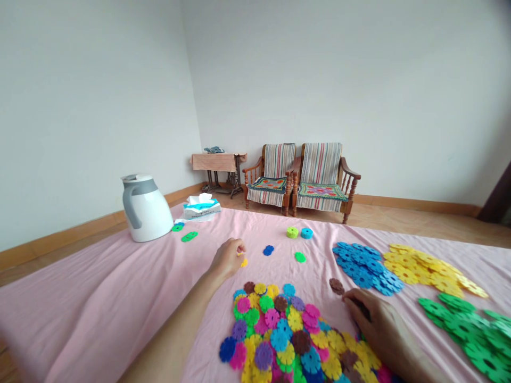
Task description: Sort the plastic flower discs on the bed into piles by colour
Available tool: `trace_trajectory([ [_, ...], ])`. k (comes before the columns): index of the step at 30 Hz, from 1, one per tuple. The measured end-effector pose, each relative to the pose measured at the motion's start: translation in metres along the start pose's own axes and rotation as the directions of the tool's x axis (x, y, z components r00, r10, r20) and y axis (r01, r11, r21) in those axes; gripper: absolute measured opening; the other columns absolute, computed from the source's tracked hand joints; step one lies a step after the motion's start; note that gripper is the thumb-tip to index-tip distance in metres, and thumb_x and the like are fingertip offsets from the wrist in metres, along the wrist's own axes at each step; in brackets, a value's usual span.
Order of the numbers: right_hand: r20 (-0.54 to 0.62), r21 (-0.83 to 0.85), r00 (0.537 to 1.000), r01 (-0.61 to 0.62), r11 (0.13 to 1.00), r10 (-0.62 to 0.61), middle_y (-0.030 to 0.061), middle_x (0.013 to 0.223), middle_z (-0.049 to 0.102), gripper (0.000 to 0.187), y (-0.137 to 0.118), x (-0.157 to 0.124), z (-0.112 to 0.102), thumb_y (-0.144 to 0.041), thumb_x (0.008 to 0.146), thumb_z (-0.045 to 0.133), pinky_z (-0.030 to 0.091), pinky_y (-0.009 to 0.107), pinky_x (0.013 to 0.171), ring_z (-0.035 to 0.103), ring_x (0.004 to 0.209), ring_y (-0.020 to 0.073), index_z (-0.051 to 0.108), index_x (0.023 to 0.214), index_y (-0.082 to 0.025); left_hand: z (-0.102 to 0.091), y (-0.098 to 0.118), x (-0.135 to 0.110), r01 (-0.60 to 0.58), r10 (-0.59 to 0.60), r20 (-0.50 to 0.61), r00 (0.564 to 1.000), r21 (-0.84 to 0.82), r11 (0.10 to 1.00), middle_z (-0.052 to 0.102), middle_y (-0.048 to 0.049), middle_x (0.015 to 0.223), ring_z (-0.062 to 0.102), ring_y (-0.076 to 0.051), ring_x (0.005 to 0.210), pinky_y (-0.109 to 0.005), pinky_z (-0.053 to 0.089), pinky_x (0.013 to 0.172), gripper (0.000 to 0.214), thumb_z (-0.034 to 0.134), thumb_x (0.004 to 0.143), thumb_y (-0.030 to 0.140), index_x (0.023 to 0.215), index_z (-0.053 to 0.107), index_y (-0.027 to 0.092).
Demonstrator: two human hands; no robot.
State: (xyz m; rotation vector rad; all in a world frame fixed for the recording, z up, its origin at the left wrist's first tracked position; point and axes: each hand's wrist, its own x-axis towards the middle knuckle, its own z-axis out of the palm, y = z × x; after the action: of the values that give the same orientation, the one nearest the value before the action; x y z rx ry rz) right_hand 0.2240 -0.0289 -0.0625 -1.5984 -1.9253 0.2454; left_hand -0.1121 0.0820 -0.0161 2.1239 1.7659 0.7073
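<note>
Pink cloth (99,298), spread over the desk and carrying all items below.

1. Mixed heap of flat, notched plastic discs (287,335) in many colours, nearest the person; large and unsorted.
2. Heap of blue discs (365,266), one colour only, touching a heap of yellow discs (427,268) on its right.
3. Heap of green discs (467,327), at the right edge, apart from the yellow.
4. Two brown discs (336,285), between the mixed heap and the blue.
5. Strays beyond the mixed heap: a blue disc (268,250), a green disc (299,257), a small yellow disc (244,262).
6. Left hand (228,259): fingers curled shut just beside the small yellow disc; whether it grips a piece cannot be told.
7. Right hand (377,324): palm down on the mixed heap's right edge, fingers bent onto dark pieces; grip cannot be told.
8. White plastic jug with grey handle (144,207), far left.

Assessment: sorting by colour looks partly done, with three heaps formed, brown barely begun, and much of the mixed heap left.
</note>
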Motion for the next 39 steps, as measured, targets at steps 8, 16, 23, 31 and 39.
trace_trajectory([
  [8, -0.006, -0.012, 1.0, 0.004, 1.0, -0.004, 0.0049, 0.082, 0.07, 0.03, 0.0, 0.001, -0.001, -0.038, 0.089, 0.038, 0.045, 0.028, 0.069, 0.063, 0.077, 0.0204, 0.062, 0.084, -0.022, -0.009, 0.025, -0.018, -0.28, 0.351, 0.496, 0.794, -0.214, 0.936, 0.06, 0.0021, 0.068, 0.056, -0.012, 0.063, -0.018, 0.042, 0.054, 0.027, 0.075, 0.058, 0.026, 0.082, 0.067, 0.016],
  [16, 0.001, -0.026, 1.0, 0.011, 1.0, -0.011, 0.0048, 0.081, 0.069, 0.031, -0.001, 0.0, -0.001, -0.038, 0.09, 0.036, 0.045, 0.028, 0.069, 0.063, 0.076, 0.0204, 0.062, 0.083, -0.023, -0.001, 0.022, -0.019, -0.304, 0.327, 0.499, 0.802, -0.129, 0.944, 0.057, 0.0036, 0.06, 0.054, -0.011, 0.056, -0.017, 0.038, 0.048, 0.018, 0.069, 0.059, 0.015, 0.077, 0.066, 0.016],
  [23, 0.012, -0.038, 1.0, 0.013, 0.999, -0.012, 0.0041, 0.082, 0.068, 0.03, 0.007, -0.001, 0.006, -0.038, 0.09, 0.036, 0.045, 0.028, 0.07, 0.063, 0.076, 0.0196, 0.06, 0.084, -0.022, -0.004, 0.021, -0.019, -0.314, 0.357, 0.497, 0.791, -0.171, 0.934, 0.065, -0.0013, 0.073, 0.057, -0.012, 0.061, -0.018, 0.043, 0.054, 0.017, 0.063, 0.064, 0.016, 0.08, 0.07, 0.015],
  [31, 0.018, -0.026, 1.0, 0.007, 1.0, -0.007, 0.0043, 0.083, 0.068, 0.031, 0.011, -0.001, 0.007, -0.039, 0.091, 0.035, 0.044, 0.028, 0.071, 0.063, 0.078, 0.0193, 0.06, 0.086, -0.022, -0.006, 0.016, -0.017, -0.29, 0.356, 0.504, 0.787, -0.207, 0.935, 0.069, -0.0025, 0.075, 0.06, -0.013, 0.063, -0.019, 0.045, 0.057, 0.023, 0.061, 0.064, 0.016, 0.084, 0.073, 0.015],
  [39, 0.007, -0.041, 1.0, 0.015, 0.999, -0.015, 0.0031, 0.081, 0.068, 0.029, 0.012, 0.002, 0.008, -0.039, 0.089, 0.037, 0.045, 0.026, 0.067, 0.063, 0.075, 0.0188, 0.061, 0.083, -0.022, -0.007, 0.018, -0.017, -0.287, 0.349, 0.509, 0.787, -0.198, 0.937, 0.069, -0.0038, 0.075, 0.06, -0.014, 0.063, -0.019, 0.045, 0.056, 0.024, 0.061, 0.064, 0.015, 0.084, 0.073, 0.013],
])
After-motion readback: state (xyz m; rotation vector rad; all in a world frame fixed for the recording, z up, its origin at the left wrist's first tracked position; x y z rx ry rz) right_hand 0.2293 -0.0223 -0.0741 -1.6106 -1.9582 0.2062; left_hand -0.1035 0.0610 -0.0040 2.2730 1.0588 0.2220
